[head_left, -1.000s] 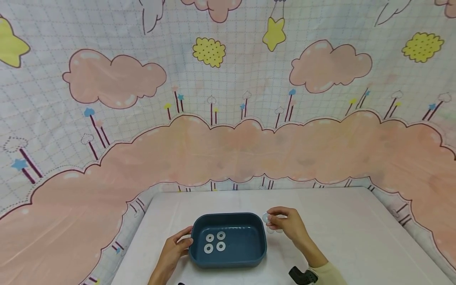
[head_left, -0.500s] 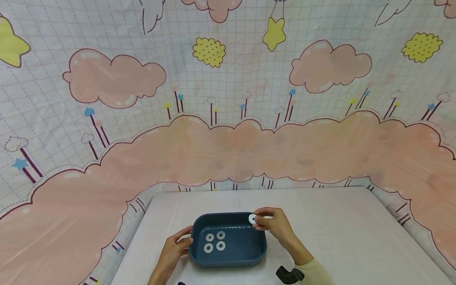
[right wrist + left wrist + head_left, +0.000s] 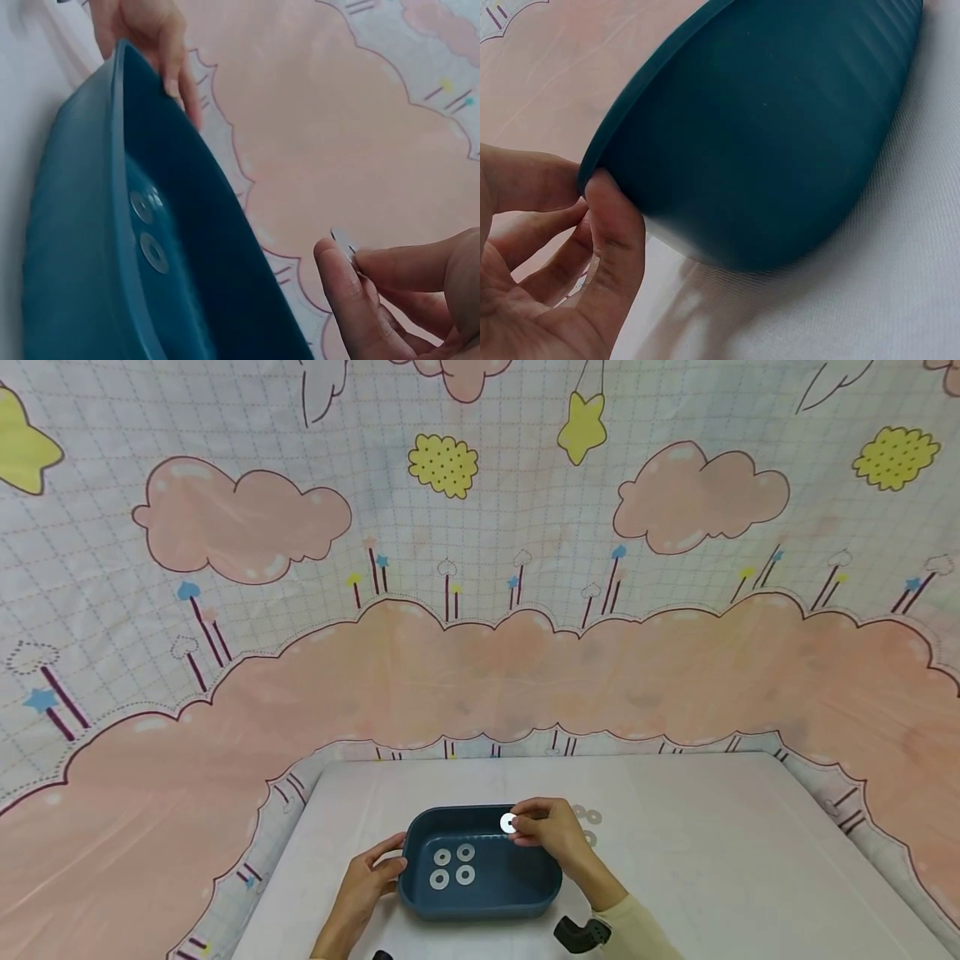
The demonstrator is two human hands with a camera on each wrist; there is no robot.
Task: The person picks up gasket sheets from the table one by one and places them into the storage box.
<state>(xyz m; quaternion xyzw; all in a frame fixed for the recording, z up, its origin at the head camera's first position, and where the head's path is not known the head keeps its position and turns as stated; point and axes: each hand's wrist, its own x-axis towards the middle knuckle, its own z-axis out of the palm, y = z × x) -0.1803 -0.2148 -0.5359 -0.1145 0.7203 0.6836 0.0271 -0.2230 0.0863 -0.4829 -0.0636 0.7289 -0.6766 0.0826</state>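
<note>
A dark blue rectangular tub (image 3: 480,912) stands on the white table. My left hand (image 3: 363,881) pinches its left rim between thumb and fingers, plainly seen in the left wrist view, where the tub's outer wall (image 3: 765,135) fills the top. Over the back right part of the tub, my right hand (image 3: 553,831) holds a flat metal washer (image 3: 507,823) between thumb and fingertips. The right wrist view shows this washer (image 3: 343,241) nearly edge-on. Several more washers (image 3: 465,874) lie flat on the tub floor, grouped toward its left side.
A few washers (image 3: 594,817) lie on the table behind the right hand, partly hidden by it. A black device (image 3: 581,935) is strapped at the right wrist. Behind the table hangs a cloth (image 3: 480,677) printed with clouds and stars.
My right hand has carried the washer leftward from beside the tub's right rim to over its inside, uncovering washers on the table. The left hand stays on the rim.
</note>
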